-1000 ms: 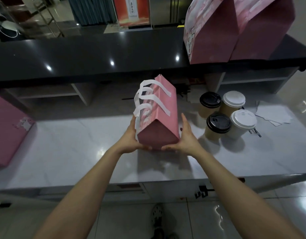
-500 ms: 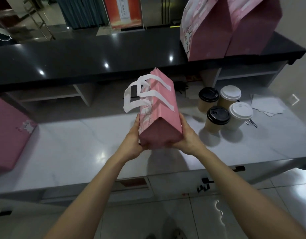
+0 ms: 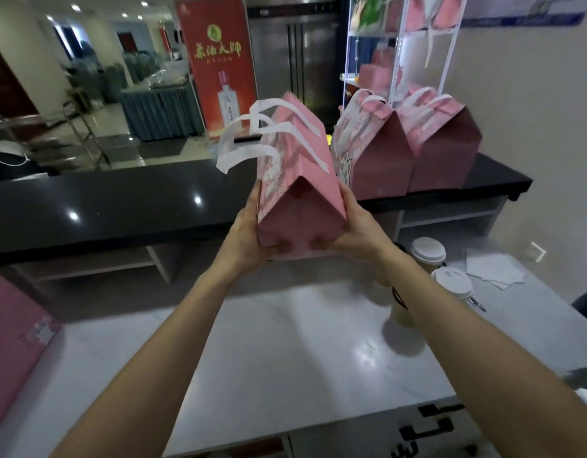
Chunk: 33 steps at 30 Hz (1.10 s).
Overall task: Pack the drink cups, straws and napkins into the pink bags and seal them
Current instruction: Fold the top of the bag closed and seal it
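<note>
A closed pink bag (image 3: 298,206) with white ribbon handles is held up in the air above the white counter (image 3: 285,352), near the black upper counter (image 3: 120,206). My left hand (image 3: 249,236) grips its left side and bottom; my right hand (image 3: 354,229) grips its right side and bottom, thumbs on the near face. Two more closed pink bags (image 3: 378,153) (image 3: 447,140) stand on the black counter at the right. Lidded paper cups (image 3: 429,252) (image 3: 450,285) stand on the white counter, partly hidden behind my right forearm.
Another pink bag (image 3: 11,345) lies at the left edge of the white counter. Loose white papers (image 3: 497,269) lie at the far right. A white wire shelf (image 3: 404,44) with pink bags rises behind the black counter. Open shelves sit under the black counter.
Both hands have lifted the pink bag off the white counter and carried it up and away, to the level of the black counter. My view has tilted upward.
</note>
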{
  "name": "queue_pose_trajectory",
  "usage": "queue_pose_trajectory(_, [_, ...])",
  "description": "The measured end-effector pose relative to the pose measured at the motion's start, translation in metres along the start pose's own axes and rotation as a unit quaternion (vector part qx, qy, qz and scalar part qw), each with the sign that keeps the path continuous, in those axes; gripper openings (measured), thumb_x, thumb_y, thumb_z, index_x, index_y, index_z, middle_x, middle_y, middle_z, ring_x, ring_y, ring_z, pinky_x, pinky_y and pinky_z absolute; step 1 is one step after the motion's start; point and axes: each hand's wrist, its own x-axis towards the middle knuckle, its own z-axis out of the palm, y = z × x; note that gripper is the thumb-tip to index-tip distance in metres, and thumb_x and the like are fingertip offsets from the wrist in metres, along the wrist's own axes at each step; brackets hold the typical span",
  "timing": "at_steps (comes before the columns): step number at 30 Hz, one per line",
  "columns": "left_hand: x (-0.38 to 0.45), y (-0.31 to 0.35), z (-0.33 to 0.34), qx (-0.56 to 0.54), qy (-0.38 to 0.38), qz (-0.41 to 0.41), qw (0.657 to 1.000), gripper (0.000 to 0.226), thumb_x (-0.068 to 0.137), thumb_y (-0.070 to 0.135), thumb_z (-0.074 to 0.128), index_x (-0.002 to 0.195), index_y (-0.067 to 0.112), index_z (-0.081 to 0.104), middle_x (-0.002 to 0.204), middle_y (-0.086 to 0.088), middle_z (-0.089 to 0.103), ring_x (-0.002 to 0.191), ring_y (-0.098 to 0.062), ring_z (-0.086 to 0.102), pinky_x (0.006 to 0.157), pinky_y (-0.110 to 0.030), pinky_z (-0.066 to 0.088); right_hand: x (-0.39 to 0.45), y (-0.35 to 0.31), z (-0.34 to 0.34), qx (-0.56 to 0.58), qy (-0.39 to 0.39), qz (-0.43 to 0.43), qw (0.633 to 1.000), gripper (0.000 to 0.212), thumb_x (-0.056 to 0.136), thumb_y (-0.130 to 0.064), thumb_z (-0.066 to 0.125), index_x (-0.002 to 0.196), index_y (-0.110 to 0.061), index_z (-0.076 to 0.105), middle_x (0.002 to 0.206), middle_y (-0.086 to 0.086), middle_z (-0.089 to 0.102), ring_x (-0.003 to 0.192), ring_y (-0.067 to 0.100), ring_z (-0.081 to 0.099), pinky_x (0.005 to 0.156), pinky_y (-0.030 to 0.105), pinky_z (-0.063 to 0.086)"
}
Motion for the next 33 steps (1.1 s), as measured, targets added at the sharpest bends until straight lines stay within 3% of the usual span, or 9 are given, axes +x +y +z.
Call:
queue_pose_trajectory(6, [0.068, -0.015, 0.022, -0.032, 0.012, -0.037, 0.999, 0.152, 0.052, 0.059, 0.105, 0.163, 0.068, 0.002, 0.155, 0.015, 0.052, 0.137, -0.012, 0.057, 0.111, -0.045, 0.055, 0.079, 0.029, -0.014, -0.016, -0.037, 0.017, 0.999, 0.14, 0.062, -0.038, 0.102, 0.168, -0.048, 0.011, 0.131, -0.019, 0.057, 0.121, 0.006, 0.056, 0.095, 0.024, 0.046])
queue_pose_trajectory(11, [0.095, -0.027, 0.042, -0.039, 0.031, -0.067, 0.997, 0.143, 0.048, 0.068, 0.103, 0.16, 0.07, 0.014, 0.133, 0.021, 0.067, 0.118, 0.003, 0.066, 0.098, -0.038, 0.061, 0.107, 0.05, -0.018, -0.022, -0.065, 0.041, 0.997, 0.142, 0.053, -0.052, 0.094, 0.17, -0.04, 0.015, 0.133, -0.021, 0.057, 0.121, 0.005, 0.056, 0.093, 0.022, 0.046])
queue_pose_trajectory(13, [0.103, -0.028, 0.044, -0.03, 0.033, -0.073, 0.996, 0.138, 0.049, 0.068, 0.101, 0.158, 0.071, 0.017, 0.132, 0.02, 0.068, 0.117, 0.0, 0.068, 0.102, -0.04, 0.06, 0.105, 0.057, -0.023, -0.034, -0.061, 0.061, 0.996, 0.138, 0.054, -0.057, 0.092, 0.17, -0.031, 0.022, 0.135, -0.017, 0.059, 0.123, 0.007, 0.059, 0.096, 0.023, 0.047])
queue_pose_trajectory(15, [0.113, -0.026, 0.044, -0.018, 0.029, -0.087, 0.996, 0.137, 0.051, 0.067, 0.101, 0.16, 0.066, 0.019, 0.134, 0.015, 0.068, 0.121, -0.012, 0.069, 0.105, -0.045, 0.059, 0.095, 0.069, -0.026, -0.068, -0.048, 0.086, 0.993, 0.119, 0.065, -0.053, 0.094, 0.165, -0.022, 0.036, 0.144, -0.005, 0.062, 0.13, 0.018, 0.062, 0.106, 0.034, 0.052])
queue_pose_trajectory(17, [0.123, -0.025, 0.044, -0.014, 0.021, -0.088, 0.996, 0.137, 0.051, 0.068, 0.101, 0.161, 0.066, 0.018, 0.136, 0.014, 0.067, 0.125, -0.016, 0.067, 0.107, -0.047, 0.059, 0.075, 0.084, -0.023, -0.111, -0.044, 0.108, 0.987, 0.095, 0.076, -0.051, 0.091, 0.156, -0.021, 0.05, 0.146, 0.002, 0.064, 0.13, 0.022, 0.064, 0.108, 0.042, 0.054])
queue_pose_trajectory(19, [0.135, -0.026, 0.045, -0.011, 0.014, -0.086, 0.996, 0.137, 0.051, 0.069, 0.1, 0.16, 0.066, 0.017, 0.137, 0.016, 0.067, 0.126, -0.016, 0.066, 0.108, -0.046, 0.058, 0.054, 0.1, -0.011, -0.142, -0.075, 0.113, 0.981, 0.085, 0.083, -0.049, 0.087, 0.155, -0.021, 0.052, 0.148, 0.003, 0.062, 0.133, 0.024, 0.062, 0.109, 0.042, 0.053])
queue_pose_trajectory(22, [0.152, -0.027, 0.051, -0.013, 0.011, -0.094, 0.995, 0.14, 0.05, 0.072, 0.098, 0.16, 0.065, 0.013, 0.138, 0.018, 0.066, 0.127, -0.014, 0.064, 0.109, -0.04, 0.055, 0.03, 0.121, 0.011, -0.223, -0.16, 0.12, 0.954, 0.082, 0.091, -0.046, 0.081, 0.158, -0.015, 0.046, 0.153, 0.01, 0.057, 0.14, 0.029, 0.055, 0.113, 0.039, 0.046])
queue_pose_trajectory(26, [0.168, -0.028, 0.059, -0.019, 0.011, -0.11, 0.994, 0.143, 0.053, 0.07, 0.098, 0.165, 0.055, 0.01, 0.139, 0.019, 0.061, 0.127, -0.011, 0.061, 0.11, -0.037, 0.053, 0.015, 0.139, 0.029, -0.27, -0.223, 0.145, 0.925, 0.067, 0.093, -0.053, 0.076, 0.14, -0.012, 0.051, 0.138, 0.012, 0.059, 0.128, 0.034, 0.059, 0.102, 0.043, 0.051])
queue_pose_trajectory(33, [0.179, -0.031, 0.066, -0.005, 0.007, -0.116, 0.993, 0.149, 0.054, 0.074, 0.095, 0.171, 0.043, 0.008, 0.158, 0.007, 0.056, 0.142, -0.022, 0.057, 0.119, -0.048, 0.049, 0.007, 0.159, 0.038, -0.273, -0.246, 0.161, 0.916, 0.074, 0.093, -0.056, 0.073, 0.15, -0.014, 0.05, 0.142, 0.012, 0.058, 0.13, 0.033, 0.057, 0.104, 0.042, 0.049])
